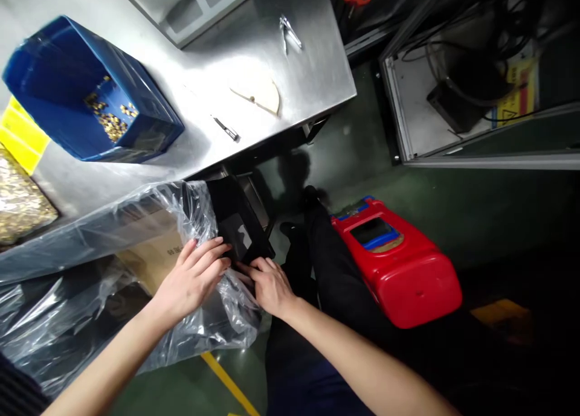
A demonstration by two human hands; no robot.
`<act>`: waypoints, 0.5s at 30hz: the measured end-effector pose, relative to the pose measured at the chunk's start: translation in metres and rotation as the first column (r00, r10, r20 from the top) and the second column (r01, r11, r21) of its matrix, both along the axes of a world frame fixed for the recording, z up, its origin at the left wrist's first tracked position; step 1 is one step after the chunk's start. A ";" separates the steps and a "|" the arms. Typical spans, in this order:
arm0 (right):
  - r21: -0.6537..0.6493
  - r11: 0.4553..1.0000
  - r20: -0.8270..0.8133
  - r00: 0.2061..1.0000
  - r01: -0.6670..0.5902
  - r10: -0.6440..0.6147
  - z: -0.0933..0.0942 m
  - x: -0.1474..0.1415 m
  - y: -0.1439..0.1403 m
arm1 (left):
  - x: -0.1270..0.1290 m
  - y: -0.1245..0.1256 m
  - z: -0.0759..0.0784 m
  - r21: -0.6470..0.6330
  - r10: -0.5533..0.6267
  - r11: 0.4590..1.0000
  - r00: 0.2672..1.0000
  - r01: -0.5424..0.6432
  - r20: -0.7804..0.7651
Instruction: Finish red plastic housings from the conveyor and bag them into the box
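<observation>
Hands met at a black tray (238,223): left hand (193,277) gripped its near-left edge over a plastic bag (136,223), right hand (269,283) its near end. Tray's long axis ran away toward the counter (217,72).

A factory workstation: a steel counter (281,72) carries a blue bin (54,84) of small brass parts (111,121), above a green floor (435,198) with a yellow line (229,383) and an open machine cabinet (475,84).

Steel table (290,60) carries blue bin (86,96), perhaps tweezers (290,32).
</observation>
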State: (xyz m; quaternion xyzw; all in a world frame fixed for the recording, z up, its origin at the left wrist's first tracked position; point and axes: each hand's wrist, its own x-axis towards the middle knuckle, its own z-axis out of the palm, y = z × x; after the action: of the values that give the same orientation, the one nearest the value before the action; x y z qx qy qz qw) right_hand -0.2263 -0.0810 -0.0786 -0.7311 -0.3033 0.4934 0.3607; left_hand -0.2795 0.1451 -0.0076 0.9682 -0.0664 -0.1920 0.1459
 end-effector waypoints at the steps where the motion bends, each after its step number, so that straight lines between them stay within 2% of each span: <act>1: -0.001 0.998 -0.024 0.998 0.059 -0.059 -0.002 0.000 -0.001 | 0.003 0.000 0.004 0.005 -0.001 1.000 1.000 0.001 0.007; 5: -0.078 0.958 -0.023 0.960 0.277 -0.280 -0.014 0.020 0.000 | 0.034 -0.014 0.026 0.087 -0.006 0.996 0.999 0.010 -0.044; 7: -0.115 0.937 0.031 0.944 0.330 -0.329 -0.017 0.041 -0.003 | 0.058 -0.035 0.029 0.125 0.014 0.992 0.992 0.002 -0.128; 8: -0.129 0.930 0.055 0.939 0.345 -0.340 -0.017 0.053 -0.008 | 0.070 -0.049 0.025 0.125 0.031 0.992 0.984 -0.009 -0.176; 10: -0.153 0.925 0.099 0.937 0.347 -0.335 -0.013 0.082 -0.021 | 0.095 -0.079 0.008 0.080 0.073 0.995 0.966 -0.055 -0.246; 12: -0.171 0.929 0.139 0.942 0.328 -0.306 -0.003 0.112 -0.041 | 0.115 -0.105 -0.018 0.084 0.122 0.991 0.952 -0.103 -0.281; 15: -0.186 0.932 0.201 0.941 0.310 -0.273 0.016 0.155 -0.077 | 0.133 -0.128 -0.057 0.087 0.225 0.974 0.910 -0.207 -0.349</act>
State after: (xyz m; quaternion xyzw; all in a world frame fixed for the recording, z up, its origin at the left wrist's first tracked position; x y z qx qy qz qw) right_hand -0.0717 -0.1578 -0.0622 -0.8424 -0.1659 0.3991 0.3217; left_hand -0.1462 0.0173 -0.0649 0.9218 0.0733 -0.3487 0.1527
